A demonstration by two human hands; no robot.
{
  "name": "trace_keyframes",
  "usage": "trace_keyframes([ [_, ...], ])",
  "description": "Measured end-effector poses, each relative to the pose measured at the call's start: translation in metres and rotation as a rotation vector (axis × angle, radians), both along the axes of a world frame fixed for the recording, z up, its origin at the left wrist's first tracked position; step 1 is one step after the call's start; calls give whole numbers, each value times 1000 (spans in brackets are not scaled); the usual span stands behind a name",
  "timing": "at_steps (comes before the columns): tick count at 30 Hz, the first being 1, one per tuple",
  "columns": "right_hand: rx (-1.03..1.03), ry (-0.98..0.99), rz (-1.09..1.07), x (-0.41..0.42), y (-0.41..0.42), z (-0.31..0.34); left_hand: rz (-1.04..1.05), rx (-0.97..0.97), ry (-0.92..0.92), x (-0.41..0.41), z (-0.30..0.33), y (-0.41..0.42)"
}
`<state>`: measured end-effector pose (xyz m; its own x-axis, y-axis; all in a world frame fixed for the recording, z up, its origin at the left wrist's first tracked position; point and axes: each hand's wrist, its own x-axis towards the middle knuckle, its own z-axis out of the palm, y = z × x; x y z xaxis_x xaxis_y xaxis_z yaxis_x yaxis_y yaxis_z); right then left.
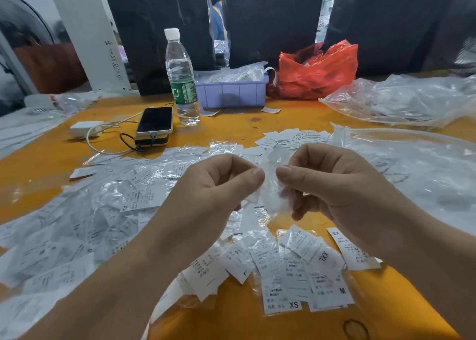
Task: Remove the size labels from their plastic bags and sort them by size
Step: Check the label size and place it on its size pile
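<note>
Both hands are raised over the orange table [257,123]. My left hand [219,185] and my right hand [332,182] each pinch one side of a small clear plastic bag [271,192] with white size labels inside it. A white label end [277,155] sticks up from the bag between the hands. Loose size labels [304,270] marked XS, M, XXL and L lie in a pile near the front edge. Several bagged labels [128,198] are spread to the left. Another group of loose labels [293,137] lies beyond the hands.
A water bottle [181,79], a phone [154,120] on a power bank with a cable, and a white charger [85,128] stand at the back left. Behind are a purple bin [231,92], a red bag [319,71] and big clear bags [401,100] at right.
</note>
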<state>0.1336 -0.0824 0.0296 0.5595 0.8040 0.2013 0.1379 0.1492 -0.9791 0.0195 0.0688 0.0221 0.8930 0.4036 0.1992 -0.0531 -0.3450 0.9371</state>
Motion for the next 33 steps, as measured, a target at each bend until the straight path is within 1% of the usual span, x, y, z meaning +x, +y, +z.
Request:
trace_keyframes([
  [3, 56, 6, -69, -2, -1, 2, 36, 42, 11, 0, -1, 0],
  [8, 115, 7, -192, -2, -3, 4, -32, 78, 53, 0, -1, -5],
  [11, 131, -10, -236, 0, -3, 4, -62, 73, 40, 0, -3, -6],
  [18, 188, 20, -245, 1, -3, 5, -91, -16, -27, -1, -5, -6],
  [22, 213, 59, -243, 2, -2, 4, -68, -40, -41, 0, -4, -6],
  [28, 238, 74, -224, 4, -3, 4, -86, -37, -55, -1, -2, -8],
  [33, 277, 98, -216, 4, -2, 4, -125, 0, 3, -1, -2, -12],
])
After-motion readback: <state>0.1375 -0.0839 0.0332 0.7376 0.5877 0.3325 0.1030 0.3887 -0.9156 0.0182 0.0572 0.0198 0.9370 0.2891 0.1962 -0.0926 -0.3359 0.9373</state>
